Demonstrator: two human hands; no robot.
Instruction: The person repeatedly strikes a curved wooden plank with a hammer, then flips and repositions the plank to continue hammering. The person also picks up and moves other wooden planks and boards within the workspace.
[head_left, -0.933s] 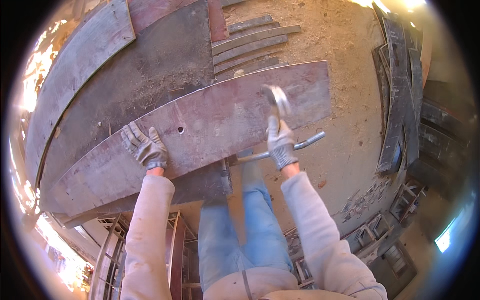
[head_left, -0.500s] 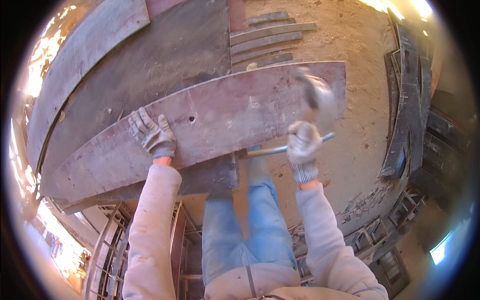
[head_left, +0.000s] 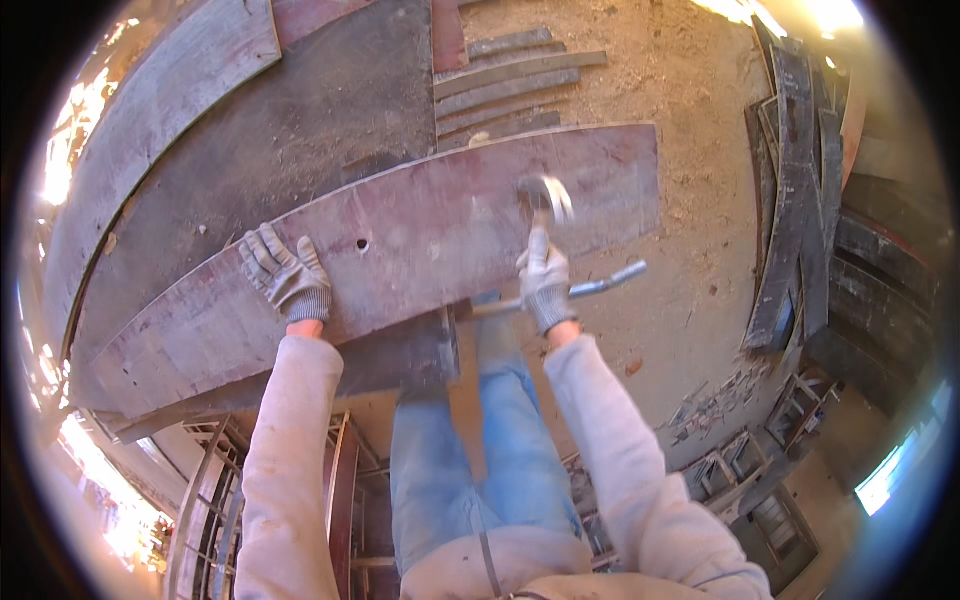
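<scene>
A long reddish-brown board (head_left: 440, 220) with one curved edge and a small dark hole lies across in front of me. My left hand (head_left: 287, 270), in a pale work glove, rests open on the board left of the hole, fingers stretched out. Gloved too, my right hand (head_left: 545, 275) is closed around the handle of a hammer (head_left: 543, 200). The hammer's head, smeared by motion, is over the right part of the board; whether it touches I cannot tell. A bent metal rod (head_left: 605, 282) passes below my right hand, sticking out to its right.
Larger dark panels (head_left: 300, 110) lie beyond the board at left. Several narrow strips (head_left: 520, 70) rest on the sandy ground at the far side. Stacked dark planks (head_left: 790, 210) stand at right. Wooden racks or frames (head_left: 215, 510) are at lower left.
My right hand has swung the hammer leftward and its head is now over the board farther from the right end. My left hand keeps its place on the board; the whole view has shifted slightly.
</scene>
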